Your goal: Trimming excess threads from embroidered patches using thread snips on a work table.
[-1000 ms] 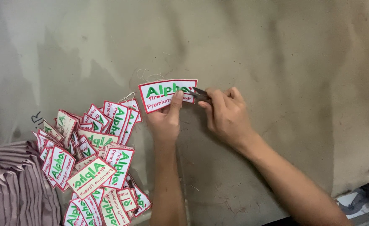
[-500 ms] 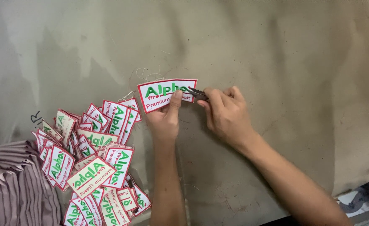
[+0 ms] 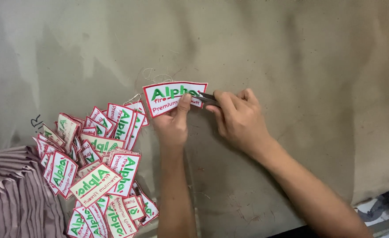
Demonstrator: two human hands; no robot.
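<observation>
Both forearms are bare, no sleeves; left hand (image 3: 173,125) and right hand (image 3: 238,120) ungloved.

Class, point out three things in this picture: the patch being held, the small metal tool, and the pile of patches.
held patch (image 3: 170,98), head view, on its white face.
metal tool (image 3: 208,97), head view, on its dark tip.
pile of patches (image 3: 98,169), head view, on a middle patch.

Head view, close, straight down
</observation>
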